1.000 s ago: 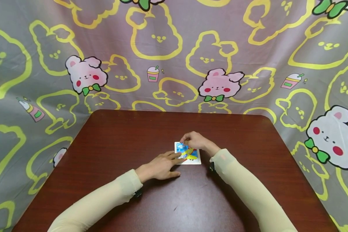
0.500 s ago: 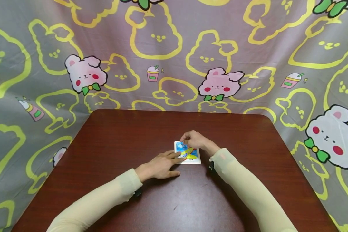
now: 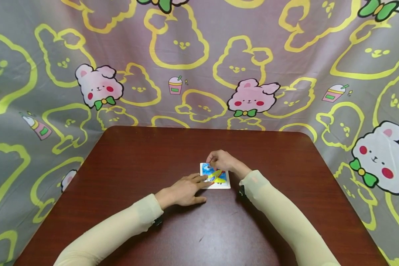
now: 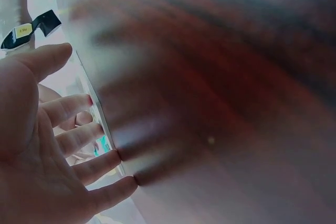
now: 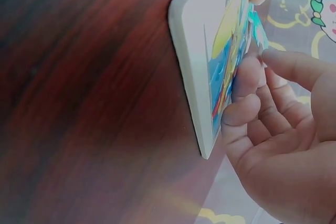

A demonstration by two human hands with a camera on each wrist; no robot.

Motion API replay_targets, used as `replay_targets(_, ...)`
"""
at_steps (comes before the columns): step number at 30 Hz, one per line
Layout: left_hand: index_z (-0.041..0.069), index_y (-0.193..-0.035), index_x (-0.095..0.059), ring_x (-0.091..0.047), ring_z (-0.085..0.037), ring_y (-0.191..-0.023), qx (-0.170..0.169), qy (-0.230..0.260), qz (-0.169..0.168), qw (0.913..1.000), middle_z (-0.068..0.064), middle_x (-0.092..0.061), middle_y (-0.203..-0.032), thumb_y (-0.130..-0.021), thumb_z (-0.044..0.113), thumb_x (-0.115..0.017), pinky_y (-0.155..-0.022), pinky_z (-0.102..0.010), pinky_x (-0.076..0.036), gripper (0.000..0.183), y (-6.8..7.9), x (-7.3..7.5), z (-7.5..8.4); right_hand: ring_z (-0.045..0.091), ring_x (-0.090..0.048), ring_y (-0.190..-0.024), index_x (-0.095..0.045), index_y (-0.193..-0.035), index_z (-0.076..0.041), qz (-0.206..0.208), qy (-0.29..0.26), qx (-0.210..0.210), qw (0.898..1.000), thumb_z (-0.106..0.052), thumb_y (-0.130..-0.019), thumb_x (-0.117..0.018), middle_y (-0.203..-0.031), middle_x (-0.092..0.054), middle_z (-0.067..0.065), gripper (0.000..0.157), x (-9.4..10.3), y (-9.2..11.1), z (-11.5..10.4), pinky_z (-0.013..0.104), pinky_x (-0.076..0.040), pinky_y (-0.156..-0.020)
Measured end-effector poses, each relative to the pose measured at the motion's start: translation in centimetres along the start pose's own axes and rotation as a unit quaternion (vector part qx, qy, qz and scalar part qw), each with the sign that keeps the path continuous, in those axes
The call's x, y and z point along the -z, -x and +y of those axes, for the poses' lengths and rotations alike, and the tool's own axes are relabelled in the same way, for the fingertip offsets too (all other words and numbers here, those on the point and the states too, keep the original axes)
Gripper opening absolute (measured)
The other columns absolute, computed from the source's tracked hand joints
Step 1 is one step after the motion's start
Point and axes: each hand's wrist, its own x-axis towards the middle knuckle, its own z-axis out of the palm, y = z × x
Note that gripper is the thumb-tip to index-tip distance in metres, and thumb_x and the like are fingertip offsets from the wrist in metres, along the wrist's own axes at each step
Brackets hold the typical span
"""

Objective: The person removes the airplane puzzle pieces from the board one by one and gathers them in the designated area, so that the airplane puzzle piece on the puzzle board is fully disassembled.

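A small white-framed picture puzzle board (image 3: 223,186) with a blue and yellow image lies flat on the table. My left hand (image 3: 184,191) reaches in from the left, its straight, spread fingers resting on the board's left part. In the left wrist view, the fingertips of the left hand (image 4: 31,129) meet the board's edge. My right hand (image 3: 223,161) is over the far right side of the board. Seen from the right wrist, the thumb and index finger of the right hand (image 5: 294,135) pinch a thin light-blue puzzle piece (image 5: 258,29), standing up from the board's face. Its lower end is partly hidden.
The dark reddish-brown table (image 3: 146,155) stretches out around the board. A grey curtain (image 3: 193,33) with yellow outlines and bunny faces hangs behind and along both sides. Each wrist carries a small black device, such as the left one (image 3: 157,221).
Both hands stay nearly in place. The patch of board near the right fingertips looks a deeper blue, with less white showing.
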Motion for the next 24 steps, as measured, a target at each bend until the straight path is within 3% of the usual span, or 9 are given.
replay_targets(16, 0.026, -0.153, -0.041, -0.034, -0.032, -0.148, 0.012, 0.004, -0.016, 0.9998, -0.004, -0.035, -0.162, -0.099, 0.051, -0.055, -0.111, -0.055, -0.042, 0.062, 0.0, -0.1, 0.0, 0.018, -0.066, -0.069, -0.071, -0.103, -0.010, 0.007, -0.001, 0.001, 1.000, -0.012, -0.092, -0.070, -0.084, -0.072, 0.006, 0.011, 0.6, 0.5, 0.2, 0.027, -0.051, -0.061)
replay_targets(24, 0.024, -0.152, -0.044, -0.037, -0.034, -0.146, 0.003, -0.002, -0.003, 1.0000, -0.007, -0.038, -0.160, -0.098, 0.050, -0.057, -0.108, -0.055, -0.044, 0.061, 0.0, -0.1, -0.1, 0.017, -0.063, -0.073, -0.073, -0.101, -0.012, 0.017, -0.007, -0.007, 1.000, -0.010, -0.092, -0.066, -0.085, -0.072, 0.004, 0.012, 1.8, 1.1, 1.2, 0.029, -0.050, -0.068)
